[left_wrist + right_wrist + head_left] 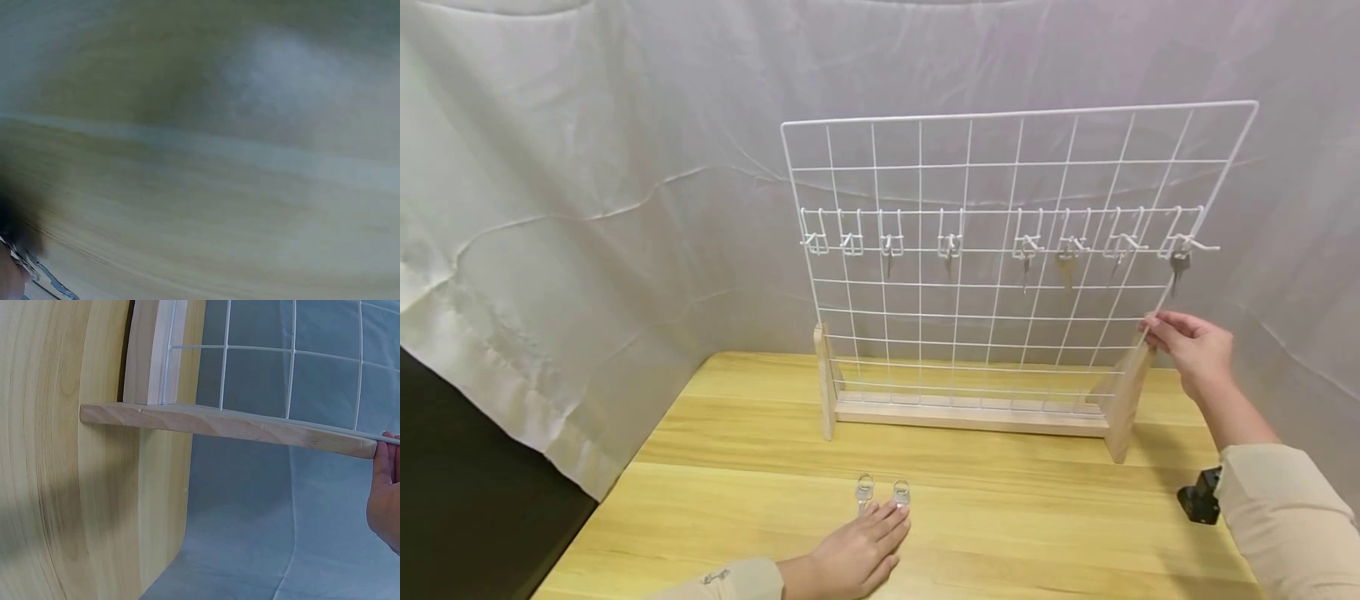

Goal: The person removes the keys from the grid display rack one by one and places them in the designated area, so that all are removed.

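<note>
My left hand (861, 550) lies on the table with its fingers extended. Its fingertips overlap the lower ends of two keys, the left key (864, 490) and the right key (901, 492), each with a ring. In the left wrist view, silvery metal (59, 287) shows at the lower left corner beside a bit of the hand. At the right edge of a white wire grid rack (970, 166), my right hand (1198, 350) pinches the side wire, just at the top of the wooden side support (231, 427). Several keys, such as the rightmost key (1180, 262), hang from the rack's hooks.
White hooks (851, 243) line one row of the grid. A wooden crossbar (970, 418) joins the two side supports. On the right of the yellow wooden table (737, 492) stands a small black device (1201, 497), near my right sleeve. Pale curtain (625, 250) surrounds the table's back and sides.
</note>
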Tool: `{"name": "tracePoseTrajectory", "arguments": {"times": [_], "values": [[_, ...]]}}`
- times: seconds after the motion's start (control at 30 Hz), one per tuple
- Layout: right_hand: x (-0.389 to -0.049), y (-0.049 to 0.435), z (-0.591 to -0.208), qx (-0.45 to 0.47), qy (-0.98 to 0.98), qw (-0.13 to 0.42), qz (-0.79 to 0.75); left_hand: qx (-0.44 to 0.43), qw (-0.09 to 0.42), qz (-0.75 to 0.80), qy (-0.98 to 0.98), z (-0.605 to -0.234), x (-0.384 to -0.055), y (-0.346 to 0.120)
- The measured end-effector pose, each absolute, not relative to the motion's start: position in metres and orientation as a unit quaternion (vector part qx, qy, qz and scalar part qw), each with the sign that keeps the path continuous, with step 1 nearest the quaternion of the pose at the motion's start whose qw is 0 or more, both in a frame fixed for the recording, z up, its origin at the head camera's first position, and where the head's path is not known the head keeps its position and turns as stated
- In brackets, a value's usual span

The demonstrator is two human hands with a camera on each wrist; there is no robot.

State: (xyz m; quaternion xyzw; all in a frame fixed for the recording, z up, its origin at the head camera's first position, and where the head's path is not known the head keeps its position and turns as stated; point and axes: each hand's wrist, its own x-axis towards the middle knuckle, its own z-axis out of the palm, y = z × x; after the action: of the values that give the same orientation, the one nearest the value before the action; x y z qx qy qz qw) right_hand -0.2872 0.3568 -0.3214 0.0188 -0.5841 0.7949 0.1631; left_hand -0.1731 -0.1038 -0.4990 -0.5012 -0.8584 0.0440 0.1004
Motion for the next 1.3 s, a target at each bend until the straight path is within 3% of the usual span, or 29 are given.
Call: {"name": "tracePoseTrajectory", "arguments": {"times": [0.23,0.57,0.67,1.0,1.3], "values": [[-0.289,0.357,-0.322,0.025,-0.578,0.161,0.8,-0.479,0.17,0.029,-0.861,-0.479,-0.186,-0.099],[-0.289,0.358,-0.323,0.024,-0.573,0.157,0.804,-0.436,0.276,-0.059,-0.855,-0.405,-0.223,-0.089],[-0.289,0.358,-0.323,0.029,-0.573,0.16,0.803,-0.403,0.287,-0.143,-0.857,-0.386,-0.23,-0.086],[-0.29,0.358,-0.325,0.029,-0.577,0.165,0.799,-0.287,0.246,-0.334,-0.863,-0.316,-0.254,-0.073],[-0.29,0.36,-0.325,0.034,-0.579,0.166,0.798,-0.166,0.301,-0.502,-0.794,-0.27,-0.284,-0.049]]}}
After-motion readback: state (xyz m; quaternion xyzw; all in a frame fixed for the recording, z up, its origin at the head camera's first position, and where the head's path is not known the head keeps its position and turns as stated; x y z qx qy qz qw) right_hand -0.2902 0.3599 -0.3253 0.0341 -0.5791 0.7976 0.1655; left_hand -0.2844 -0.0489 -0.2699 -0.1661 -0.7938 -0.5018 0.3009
